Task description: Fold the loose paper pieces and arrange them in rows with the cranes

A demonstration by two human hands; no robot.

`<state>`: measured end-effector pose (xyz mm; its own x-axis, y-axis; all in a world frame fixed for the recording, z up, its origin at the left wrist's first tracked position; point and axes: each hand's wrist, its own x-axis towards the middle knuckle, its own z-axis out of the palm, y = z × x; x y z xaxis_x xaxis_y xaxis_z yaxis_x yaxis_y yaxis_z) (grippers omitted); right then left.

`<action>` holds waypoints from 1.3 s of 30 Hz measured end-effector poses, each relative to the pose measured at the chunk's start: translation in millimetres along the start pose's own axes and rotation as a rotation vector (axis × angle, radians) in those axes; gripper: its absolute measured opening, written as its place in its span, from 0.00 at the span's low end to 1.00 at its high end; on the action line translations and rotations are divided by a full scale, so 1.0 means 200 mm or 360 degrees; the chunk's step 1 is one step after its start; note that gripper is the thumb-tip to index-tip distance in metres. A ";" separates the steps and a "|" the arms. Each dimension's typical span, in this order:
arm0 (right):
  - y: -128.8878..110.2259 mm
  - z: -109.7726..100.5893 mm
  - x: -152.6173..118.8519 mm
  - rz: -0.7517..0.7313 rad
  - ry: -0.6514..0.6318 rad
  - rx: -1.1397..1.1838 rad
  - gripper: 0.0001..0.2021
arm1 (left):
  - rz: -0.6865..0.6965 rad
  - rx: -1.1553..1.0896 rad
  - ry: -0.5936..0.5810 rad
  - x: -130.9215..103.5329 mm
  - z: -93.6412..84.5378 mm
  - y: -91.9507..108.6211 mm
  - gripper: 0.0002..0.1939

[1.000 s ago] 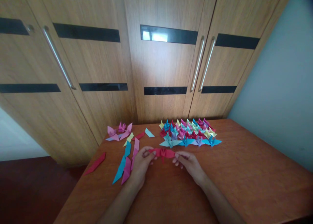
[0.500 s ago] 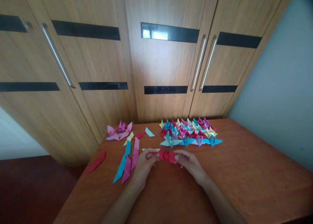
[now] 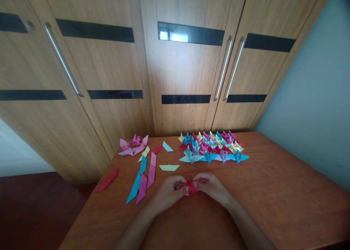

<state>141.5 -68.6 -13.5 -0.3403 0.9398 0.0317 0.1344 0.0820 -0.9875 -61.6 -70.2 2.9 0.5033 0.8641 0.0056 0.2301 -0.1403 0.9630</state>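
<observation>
The left hand (image 3: 175, 191) pinches the red folded paper (image 3: 192, 187) between thumb and fingers, and the right hand (image 3: 210, 187) pinches it close by, both grips nearly shut on the paper near its middle. The piece is held just above the table (image 3: 246, 191), on the near side of the rows of paper cranes (image 3: 209, 148). Half a second ago the hands were wider apart, holding its ends; now they are closer together and nearer the person, and a pale green strip (image 3: 169, 167), partly covered before, shows fully. Both forearms reach in from the near edge, slanting inward, with the fingertips almost meeting.
</observation>
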 end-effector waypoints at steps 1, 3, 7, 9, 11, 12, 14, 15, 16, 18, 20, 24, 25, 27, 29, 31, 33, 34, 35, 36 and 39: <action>-0.01 0.00 -0.01 0.0004 -0.0019 0.0007 0.12 | 0.0004 -0.0007 -0.0027 0.00 0.00 0.00 0.10; -0.02 -0.01 -0.02 0.0017 -0.0051 0.0080 0.13 | -0.0002 -0.0117 -0.0075 0.00 0.00 0.01 0.12; -0.02 -0.02 -0.04 0.0031 -0.0024 0.0449 0.14 | -0.0122 -0.0454 -0.0107 -0.01 -0.01 0.05 0.15; -0.01 -0.02 -0.04 0.0049 0.0016 0.0630 0.15 | -0.0150 -0.0592 -0.0098 -0.02 -0.02 0.07 0.15; -0.01 -0.02 -0.05 0.0085 0.0041 0.0749 0.15 | -0.0165 -0.0706 -0.0091 -0.03 -0.02 0.08 0.14; 0.00 -0.02 -0.05 0.0104 0.0062 0.0781 0.15 | -0.0179 -0.0751 -0.0091 -0.04 -0.02 0.08 0.14; 0.00 -0.02 -0.05 0.0143 0.0127 0.0801 0.16 | -0.0210 -0.0804 -0.0089 -0.04 -0.01 0.07 0.14; 0.01 -0.02 -0.04 0.0157 0.0167 0.0801 0.16 | -0.0220 -0.0817 -0.0083 -0.04 -0.01 0.07 0.15; 0.01 -0.03 -0.04 0.0165 0.0204 0.0802 0.17 | -0.0227 -0.0826 -0.0071 -0.03 -0.02 0.06 0.14; 0.01 -0.04 -0.04 0.0161 0.0248 0.0815 0.17 | -0.0232 -0.0846 -0.0034 -0.03 -0.02 0.05 0.14; 0.01 -0.04 -0.03 0.0147 0.0272 0.0851 0.17 | -0.0237 -0.0867 0.0009 -0.03 -0.02 0.04 0.14; 0.01 -0.05 -0.01 0.0166 0.0364 0.0829 0.17 | -0.0264 -0.0877 0.0112 -0.02 -0.03 0.03 0.13; 0.01 -0.05 0.00 0.0174 0.0396 0.0788 0.17 | -0.0268 -0.0862 0.0133 -0.02 -0.04 0.03 0.13; 0.02 -0.06 0.00 0.0163 0.0462 0.0667 0.17 | -0.0266 -0.0812 0.0173 -0.01 -0.04 0.02 0.13; 0.03 -0.07 0.01 0.0094 0.0560 0.0468 0.18 | -0.0266 -0.0747 0.0222 0.00 -0.05 0.02 0.14; 0.03 -0.07 0.01 -0.0047 0.0731 0.0174 0.18 | -0.0285 -0.0677 0.0284 0.01 -0.05 0.02 0.14; 0.02 -0.05 0.00 -0.0223 0.0911 -0.0160 0.18 | -0.0295 -0.0606 0.0349 0.02 -0.04 0.01 0.15; 0.01 -0.03 -0.01 -0.0302 0.0965 -0.0309 0.17 | -0.0286 -0.0576 0.0376 0.02 -0.04 0.00 0.15; 0.00 -0.01 -0.02 -0.0364 0.0975 -0.0434 0.16 | -0.0274 -0.0549 0.0397 0.02 -0.04 0.00 0.15; 0.00 0.01 -0.03 -0.0405 0.0940 -0.0529 0.14 | -0.0259 -0.0526 0.0404 0.02 -0.03 -0.01 0.15; -0.03 0.08 -0.06 -0.0438 0.0754 -0.0677 0.10 | -0.0239 -0.0474 0.0371 0.03 -0.02 -0.02 0.16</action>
<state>129.7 -85.6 -11.0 0.0156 0.9019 0.4316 0.4876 0.3700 -0.7908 -62.0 -62.4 -0.8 0.2726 0.9555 -0.1130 0.0179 0.1124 0.9935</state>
